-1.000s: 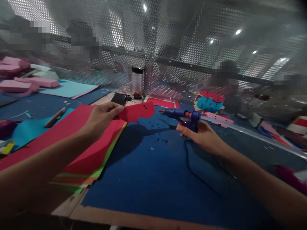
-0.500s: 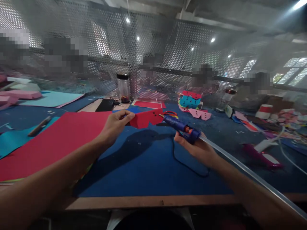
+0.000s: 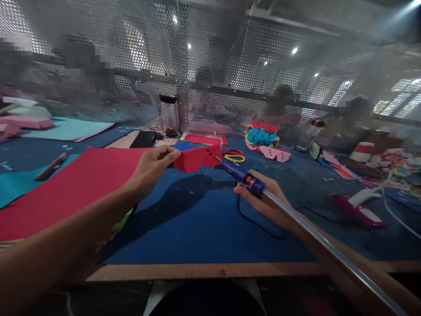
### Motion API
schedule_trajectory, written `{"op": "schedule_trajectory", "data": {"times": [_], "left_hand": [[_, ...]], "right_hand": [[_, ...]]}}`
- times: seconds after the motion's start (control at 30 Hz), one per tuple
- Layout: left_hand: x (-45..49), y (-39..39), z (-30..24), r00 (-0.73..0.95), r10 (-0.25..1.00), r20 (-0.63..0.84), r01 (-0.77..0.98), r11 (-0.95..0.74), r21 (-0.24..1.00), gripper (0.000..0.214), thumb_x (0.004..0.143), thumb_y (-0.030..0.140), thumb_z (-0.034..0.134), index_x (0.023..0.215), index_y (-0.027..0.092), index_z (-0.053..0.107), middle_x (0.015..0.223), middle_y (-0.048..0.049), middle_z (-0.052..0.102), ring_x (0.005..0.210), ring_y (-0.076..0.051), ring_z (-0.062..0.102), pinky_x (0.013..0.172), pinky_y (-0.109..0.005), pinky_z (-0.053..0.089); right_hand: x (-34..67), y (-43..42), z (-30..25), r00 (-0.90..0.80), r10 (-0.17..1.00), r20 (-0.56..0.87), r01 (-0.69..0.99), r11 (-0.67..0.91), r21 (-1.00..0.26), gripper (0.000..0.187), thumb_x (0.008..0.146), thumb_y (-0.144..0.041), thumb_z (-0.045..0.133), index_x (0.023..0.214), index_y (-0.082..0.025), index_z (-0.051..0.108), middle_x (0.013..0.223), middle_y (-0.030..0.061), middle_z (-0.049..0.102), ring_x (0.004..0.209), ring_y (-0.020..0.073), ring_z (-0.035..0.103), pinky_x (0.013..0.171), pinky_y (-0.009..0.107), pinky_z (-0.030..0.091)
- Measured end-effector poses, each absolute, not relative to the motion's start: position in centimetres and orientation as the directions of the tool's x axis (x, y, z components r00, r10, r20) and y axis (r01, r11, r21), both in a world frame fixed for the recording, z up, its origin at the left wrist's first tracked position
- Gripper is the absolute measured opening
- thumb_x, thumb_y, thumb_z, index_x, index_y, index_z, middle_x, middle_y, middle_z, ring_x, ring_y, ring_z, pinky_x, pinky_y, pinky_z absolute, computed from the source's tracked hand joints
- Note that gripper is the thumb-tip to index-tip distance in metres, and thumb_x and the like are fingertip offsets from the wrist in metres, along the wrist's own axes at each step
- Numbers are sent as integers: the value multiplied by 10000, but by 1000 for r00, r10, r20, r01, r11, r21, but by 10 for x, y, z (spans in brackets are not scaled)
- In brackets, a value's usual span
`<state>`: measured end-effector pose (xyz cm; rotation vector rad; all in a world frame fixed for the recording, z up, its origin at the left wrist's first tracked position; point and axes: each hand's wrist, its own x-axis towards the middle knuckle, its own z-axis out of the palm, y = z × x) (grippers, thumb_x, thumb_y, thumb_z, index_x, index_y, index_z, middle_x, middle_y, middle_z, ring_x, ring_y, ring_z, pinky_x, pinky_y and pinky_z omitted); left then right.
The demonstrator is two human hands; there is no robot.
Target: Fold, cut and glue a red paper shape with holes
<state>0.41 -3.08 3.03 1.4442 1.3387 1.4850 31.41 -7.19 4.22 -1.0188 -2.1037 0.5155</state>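
Between thumb and fingers, my left hand (image 3: pixel 154 169) pinches the left end of a red paper cutout (image 3: pixel 194 159) with a notched lower edge and dark dots near its right end. My right hand (image 3: pixel 266 197) grips a blue glue gun (image 3: pixel 240 173), a long clear glue stick (image 3: pixel 315 232) running out of its back. The gun's nozzle is at the right end of the cutout; whether it touches the paper, I cannot tell. Both are held above the blue table mat (image 3: pixel 197 228). Behind the nozzle lie scissors (image 3: pixel 234 156) with red and yellow handles.
A large red sheet (image 3: pixel 82 188) covers the left side, beside a knife-like tool (image 3: pixel 51 166). Finished-looking dotted cutouts (image 3: pixel 263 136) are piled at the back right. A glass jar (image 3: pixel 169 116) stands at the back. A magenta device (image 3: pixel 358 210) with a cable lies right.
My right hand has turned the glue gun and drawn it slightly left and down, so the glue stick slopes more steeply. The red cutout has shifted slightly left with my left hand.
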Motion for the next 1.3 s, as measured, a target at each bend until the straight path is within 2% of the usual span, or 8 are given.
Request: {"op": "schedule_trajectory", "data": {"times": [0.23,0.5,0.67,0.97,1.3], "left_hand": [[5,-32,29,-139,939,313,140,-295,945,261,803,431,743,840,177,697,772,-14,664,695,-136,601,624,-230,455],[5,-33,30,-119,947,300,129,-285,950,254,823,418,735,876,173,694,798,-26,666,695,-136,601,603,-229,457],[7,-34,30,-121,944,307,115,-294,949,247,816,420,745,857,180,703,806,-27,668,726,-142,605,654,-244,480],[7,-34,30,-103,948,302,124,-289,949,242,833,416,734,859,179,695,787,-12,650,714,-127,593,651,-227,473],[8,-40,33,-108,964,243,98,-233,967,284,808,449,754,858,180,674,717,7,623,582,-100,554,505,-198,398]], "right_hand": [[315,-64,35,-479,671,566,528,735,-425,241,920,-435,633,853,-211,576,807,22,602,711,148,570,651,256,427],[317,-57,29,-514,601,612,531,783,-324,212,924,-392,625,850,-213,538,822,17,603,674,132,552,629,255,404],[317,-56,28,-517,594,616,537,786,-308,212,927,-385,624,844,-214,531,801,9,590,663,129,544,622,254,394],[318,-55,27,-523,600,605,537,783,-312,196,925,-380,637,872,-214,549,822,11,606,689,136,565,630,251,397],[319,-53,26,-519,598,610,549,781,-298,189,926,-368,645,877,-216,544,811,3,593,677,133,554,625,249,385]]}}
